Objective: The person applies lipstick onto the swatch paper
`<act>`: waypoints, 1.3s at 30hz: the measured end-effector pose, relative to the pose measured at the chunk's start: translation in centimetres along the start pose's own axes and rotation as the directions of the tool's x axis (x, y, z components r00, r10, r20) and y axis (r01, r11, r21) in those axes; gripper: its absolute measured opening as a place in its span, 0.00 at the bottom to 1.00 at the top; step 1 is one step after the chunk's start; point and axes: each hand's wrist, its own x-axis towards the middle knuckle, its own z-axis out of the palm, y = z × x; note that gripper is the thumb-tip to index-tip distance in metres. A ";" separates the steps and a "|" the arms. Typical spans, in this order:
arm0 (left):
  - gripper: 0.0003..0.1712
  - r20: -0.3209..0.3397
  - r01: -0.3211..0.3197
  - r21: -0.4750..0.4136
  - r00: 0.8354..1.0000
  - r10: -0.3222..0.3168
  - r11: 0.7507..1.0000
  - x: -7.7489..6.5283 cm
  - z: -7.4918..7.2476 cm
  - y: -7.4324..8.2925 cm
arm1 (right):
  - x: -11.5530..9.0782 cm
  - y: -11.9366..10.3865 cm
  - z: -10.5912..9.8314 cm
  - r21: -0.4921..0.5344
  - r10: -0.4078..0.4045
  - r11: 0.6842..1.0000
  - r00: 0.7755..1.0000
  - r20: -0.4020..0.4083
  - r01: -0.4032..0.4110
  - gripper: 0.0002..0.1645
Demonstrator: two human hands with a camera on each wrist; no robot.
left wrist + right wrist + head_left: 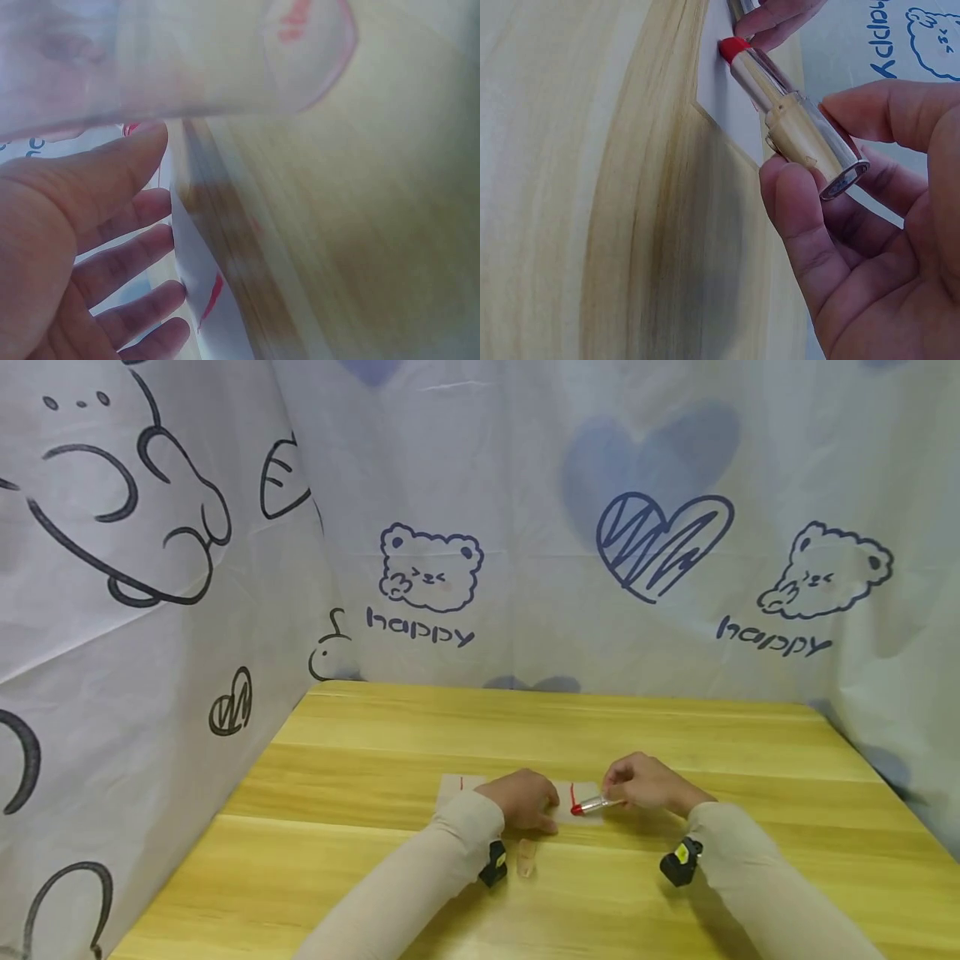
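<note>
My right hand (647, 783) pinches a silver lipstick (799, 131) between thumb and fingers. Its red tip points left, down at the right part of a white sheet of paper (592, 818), beside a short red stroke. The left hand (522, 800) rests on the paper, thumb and fingers extended over it and hiding its middle. A shiny silver edge (742, 9) shows beside the left fingers in the right wrist view; what it belongs to is unclear. On the table near the left wrist lies a small translucent pinkish piece (526, 858).
The wooden table (360, 735) reaches back to a white cloth backdrop (525, 527) with drawings on it. Another red stroke (461, 784) marks the paper's left part. A blurred clear object (195, 60) crosses the top of the left wrist view.
</note>
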 end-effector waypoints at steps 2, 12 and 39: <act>0.25 -0.005 -0.005 0.000 1.000 0.005 1.000 0.0 0.1 0.0 | 0.0 0.1 0.1 -0.006 -0.008 1.000 1.000 0.007 0.008 0.04; 0.25 -0.009 -0.003 0.004 1.000 0.003 1.000 0.0 0.0 0.0 | -0.1 0.0 0.1 0.016 -0.004 1.000 0.999 0.046 0.003 0.05; 0.24 0.000 -0.007 0.018 1.000 0.007 1.000 -0.1 -0.2 0.0 | -0.4 -0.5 -0.2 0.040 -0.040 0.999 0.995 0.090 0.036 0.06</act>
